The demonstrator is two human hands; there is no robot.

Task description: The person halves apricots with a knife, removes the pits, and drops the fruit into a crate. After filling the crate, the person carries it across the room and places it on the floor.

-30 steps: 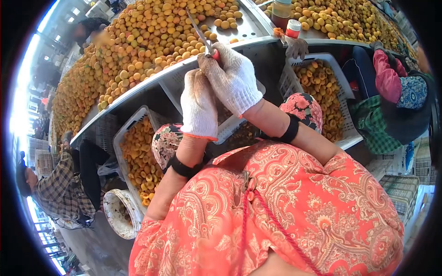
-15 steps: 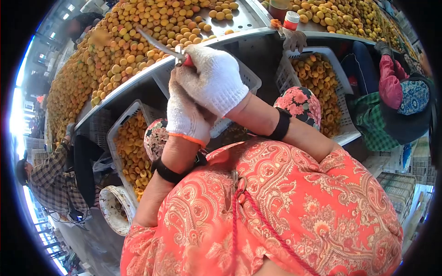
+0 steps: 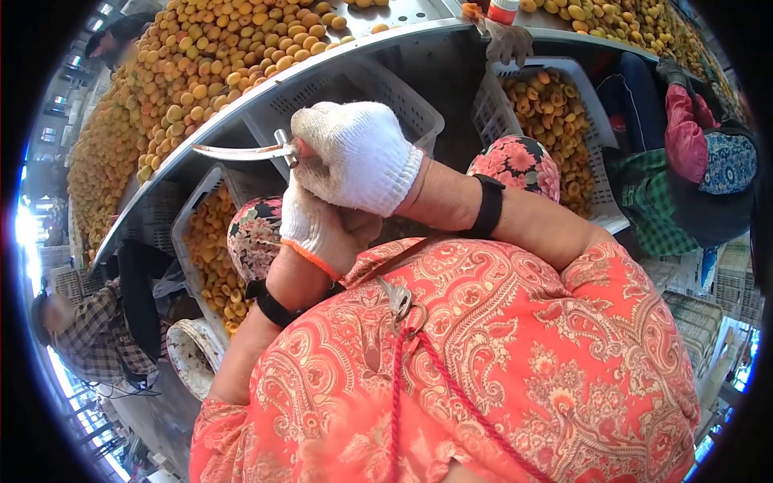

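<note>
My right hand (image 3: 346, 157), in a white knit glove, is closed round the reddish handle of a knife (image 3: 237, 153). The thin, slightly curved blade points left, with a short metal crosspiece by my thumb. Directly below, my left hand (image 3: 318, 225), in a white glove with an orange cuff, is closed and pressed against the right one. Its fingers are mostly hidden, and I cannot make out what they hold. Both hands are raised before my chest, over the gap between my knees and the table edge.
Whole apricots (image 3: 217, 68) are heaped on the metal table (image 3: 403, 32). Crates of split apricots stand left (image 3: 213, 266) and right (image 3: 555, 133), with another crate (image 3: 386, 88) under the table edge. A white bucket (image 3: 193, 354) stands lower left. Co-workers sit on both sides; a gloved hand (image 3: 507, 42) rests at the edge.
Both hands have come slightly down and left, closer to my body. The knife blade has swung from pointing up-left to nearly level. The view has shifted slightly.
</note>
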